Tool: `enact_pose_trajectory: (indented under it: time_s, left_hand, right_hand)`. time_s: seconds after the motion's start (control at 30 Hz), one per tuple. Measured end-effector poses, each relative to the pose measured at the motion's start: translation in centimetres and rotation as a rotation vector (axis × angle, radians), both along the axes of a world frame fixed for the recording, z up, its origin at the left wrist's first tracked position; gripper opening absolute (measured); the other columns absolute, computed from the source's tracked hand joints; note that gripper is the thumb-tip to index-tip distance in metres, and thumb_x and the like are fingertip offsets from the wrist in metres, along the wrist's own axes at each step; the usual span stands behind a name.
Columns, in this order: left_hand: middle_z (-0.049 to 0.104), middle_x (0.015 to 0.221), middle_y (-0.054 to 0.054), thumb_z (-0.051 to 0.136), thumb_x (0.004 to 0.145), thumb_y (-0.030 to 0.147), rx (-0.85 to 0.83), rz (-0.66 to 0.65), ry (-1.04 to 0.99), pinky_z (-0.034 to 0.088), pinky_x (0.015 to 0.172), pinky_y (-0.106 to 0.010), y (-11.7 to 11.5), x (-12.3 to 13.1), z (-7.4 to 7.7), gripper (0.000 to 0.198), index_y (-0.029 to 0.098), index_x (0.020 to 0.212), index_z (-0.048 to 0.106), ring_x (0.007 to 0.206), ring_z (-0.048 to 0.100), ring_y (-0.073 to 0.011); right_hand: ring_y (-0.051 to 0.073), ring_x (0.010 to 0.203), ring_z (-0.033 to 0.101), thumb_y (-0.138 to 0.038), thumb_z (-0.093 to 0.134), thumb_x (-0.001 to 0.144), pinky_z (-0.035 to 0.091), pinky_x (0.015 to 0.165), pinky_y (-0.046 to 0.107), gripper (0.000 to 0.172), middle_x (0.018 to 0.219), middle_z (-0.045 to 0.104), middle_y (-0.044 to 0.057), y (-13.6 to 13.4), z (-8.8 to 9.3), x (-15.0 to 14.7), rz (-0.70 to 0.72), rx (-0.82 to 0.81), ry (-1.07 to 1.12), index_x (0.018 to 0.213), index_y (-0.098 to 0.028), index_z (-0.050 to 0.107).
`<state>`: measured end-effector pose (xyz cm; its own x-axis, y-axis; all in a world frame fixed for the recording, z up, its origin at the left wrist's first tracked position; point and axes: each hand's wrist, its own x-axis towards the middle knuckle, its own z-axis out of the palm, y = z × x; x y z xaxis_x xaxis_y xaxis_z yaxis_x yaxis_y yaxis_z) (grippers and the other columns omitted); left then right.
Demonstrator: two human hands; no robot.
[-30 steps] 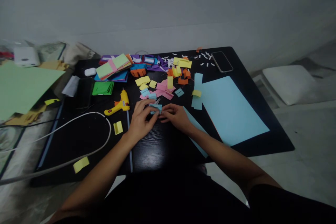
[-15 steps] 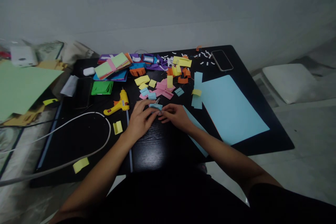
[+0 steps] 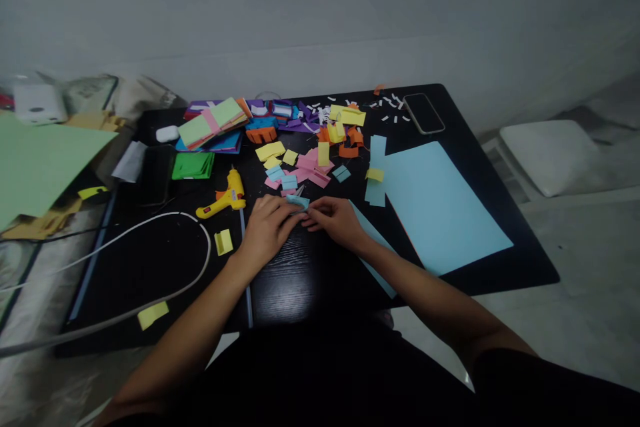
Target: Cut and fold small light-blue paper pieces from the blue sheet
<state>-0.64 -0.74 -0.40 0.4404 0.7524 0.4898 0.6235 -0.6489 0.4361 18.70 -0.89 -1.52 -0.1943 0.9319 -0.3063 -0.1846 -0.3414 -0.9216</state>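
Between my hands, over the middle of the black table, is a small piece of light blue paper (image 3: pixel 299 201). My left hand (image 3: pixel 267 227) grips its left and lower side with thumb and fingers. The fingertips of my right hand (image 3: pixel 334 219) pinch its right corner, meeting the left thumb. Just beyond the piece shows a pointed metal tip (image 3: pixel 301 190); the rest of that tool is hidden. Small folded blue papers (image 3: pixel 289 181) and pink papers (image 3: pixel 313 167) lie right behind my hands. Under my right wrist runs a blue paper strip (image 3: pixel 373 250).
A yellow hot glue gun (image 3: pixel 231 195) lies left of my hands, near a looping white cable (image 3: pixel 207 247). Large blue sheets (image 3: pixel 445 207) cover the right side, with a phone (image 3: pixel 424 113) behind. Stacked coloured papers (image 3: pixel 213 123) and scraps fill the back.
My hands stay nearly in place on the blue paper, with the fingers shifting slightly and the paper tilting a little. The view has moved slightly.
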Motion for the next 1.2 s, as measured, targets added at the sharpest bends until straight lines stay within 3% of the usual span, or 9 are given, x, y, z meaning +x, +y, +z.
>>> enact_pose_trajectory:
  time_s: [0.13,0.33,0.9,1.2]
  left_hand:
    - [0.070,0.096,-0.005,0.068,0.095,0.024,-0.038,-0.071,-0.072,0.052,0.080,-0.035,0.08,0.11,-0.02,0.014,0.020,0.109,0.068,0.091,0.063,-0.0200]
    - [0.067,0.095,-0.007,0.064,0.097,0.021,-0.017,-0.051,0.027,0.053,0.081,-0.037,0.02,0.10,0.09,0.013,0.019,0.109,0.067,0.090,0.060,-0.0217]
    - [0.062,0.090,-0.003,0.062,0.098,0.020,-0.068,-0.092,-0.036,0.053,0.079,-0.031,0.06,0.14,0.22,0.008,0.020,0.105,0.066,0.087,0.063,-0.0169]
    - [0.062,0.094,-0.005,0.058,0.099,0.020,-0.070,-0.079,0.061,0.054,0.082,-0.036,-0.19,0.13,0.54,0.014,0.019,0.109,0.067,0.090,0.062,-0.0205]
  right_hand:
    - [0.019,0.071,0.077,-0.044,0.086,0.070,0.064,0.064,0.028,0.036,0.071,0.075,0.004,-0.04,0.09,-0.04,-0.008,0.002,-0.020,0.082,-0.014,0.070]
    - [0.020,0.072,0.078,-0.048,0.086,0.070,0.065,0.065,0.029,0.038,0.073,0.075,0.005,-0.14,-0.22,-0.16,-0.017,0.040,-0.048,0.082,-0.015,0.070]
    - [0.017,0.069,0.077,-0.038,0.088,0.068,0.064,0.066,0.027,0.034,0.070,0.075,0.003,0.26,-0.27,0.07,0.019,-0.020,0.028,0.081,-0.014,0.069]
    - [0.019,0.073,0.078,-0.040,0.088,0.069,0.065,0.066,0.028,0.034,0.073,0.076,0.004,-0.05,-0.33,0.00,0.008,0.002,-0.006,0.082,-0.014,0.071]
